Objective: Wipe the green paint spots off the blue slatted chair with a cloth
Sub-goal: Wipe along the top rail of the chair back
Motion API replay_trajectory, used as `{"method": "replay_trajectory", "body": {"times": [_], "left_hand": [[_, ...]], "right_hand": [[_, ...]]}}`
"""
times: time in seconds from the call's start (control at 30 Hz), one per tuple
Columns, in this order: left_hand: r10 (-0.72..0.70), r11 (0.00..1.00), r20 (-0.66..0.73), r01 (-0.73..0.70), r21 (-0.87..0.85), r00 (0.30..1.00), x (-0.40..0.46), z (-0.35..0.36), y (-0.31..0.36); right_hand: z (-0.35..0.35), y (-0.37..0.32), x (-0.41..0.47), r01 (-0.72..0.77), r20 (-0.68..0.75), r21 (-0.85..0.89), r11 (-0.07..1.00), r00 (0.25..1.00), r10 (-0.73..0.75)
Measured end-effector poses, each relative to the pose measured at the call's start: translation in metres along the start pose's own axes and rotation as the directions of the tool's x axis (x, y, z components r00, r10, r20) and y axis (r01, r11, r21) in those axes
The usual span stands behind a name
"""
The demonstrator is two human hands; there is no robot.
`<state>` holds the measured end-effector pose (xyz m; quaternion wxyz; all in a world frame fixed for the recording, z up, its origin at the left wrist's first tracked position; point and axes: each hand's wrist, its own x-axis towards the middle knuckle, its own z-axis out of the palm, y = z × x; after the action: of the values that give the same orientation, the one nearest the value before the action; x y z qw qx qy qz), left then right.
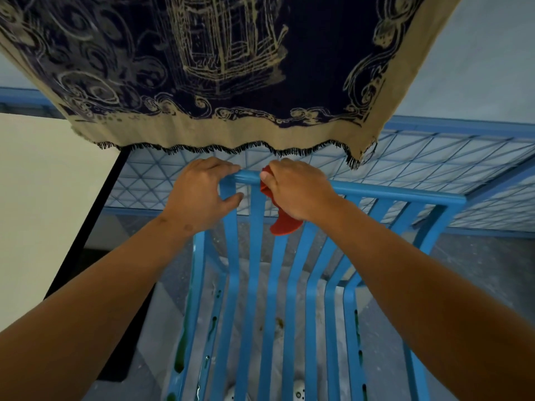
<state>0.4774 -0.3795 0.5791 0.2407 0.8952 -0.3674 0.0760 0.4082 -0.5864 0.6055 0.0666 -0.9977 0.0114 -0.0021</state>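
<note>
Both forearms fill the lower frame, reaching forward over the blue slatted chair (272,299).

Left hand (199,192): grip curled over the left end of the chair's top rail (376,192), fingers over the far side, thumb on the near side by the corner. Nothing else in that hand.

Right hand (295,192): grip closed on a red cloth (285,224), pressing it onto the top rail just right of the left hand. Short stretch of bare rail shows between the two hands. A loose end of the cloth hangs below the palm, in front of the slats.

Chair: vertical slats run down from the top rail and bend toward the camera into the seat. Green paint spots (180,354) sit low on the left side rail, with more drips on the adjacent slat and dark green marks down the right side rail (357,334). A brownish smear lies on a middle slat near the seat. Pale sheet lies under the chair on the floor.

Behind the chair: blue metal frame with a wire grid (419,157), sitting against a pale wall. A navy and tan patterned blanket (202,68) with a fringed edge hangs overhead, its fringe just above both hands. Cream panel (43,198) with a black edge stands at left.
</note>
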Motion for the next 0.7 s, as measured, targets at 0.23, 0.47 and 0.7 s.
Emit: {"method": "replay_trajectory", "body": {"times": [0.23, 0.47, 0.7], "left_hand": [[0.011, 0.999, -0.006, -0.012, -0.032, 1.0, -0.002, 0.001, -0.002], [-0.011, 0.997, -0.014, 0.01, -0.075, 1.0, -0.002, 0.002, -0.002], [-0.035, 0.995, -0.047, 0.03, -0.09, 0.998, -0.002, 0.004, -0.001]], "right_hand": [[0.005, 0.055, -0.041, 0.004, -0.061, -0.069, 0.998, 0.998, -0.008], [0.019, 0.057, -0.058, -0.088, -0.176, -0.152, 0.985, 0.983, 0.06], [0.01, 0.017, -0.021, 0.012, -0.087, -0.152, 0.988, 0.996, -0.025]]}}
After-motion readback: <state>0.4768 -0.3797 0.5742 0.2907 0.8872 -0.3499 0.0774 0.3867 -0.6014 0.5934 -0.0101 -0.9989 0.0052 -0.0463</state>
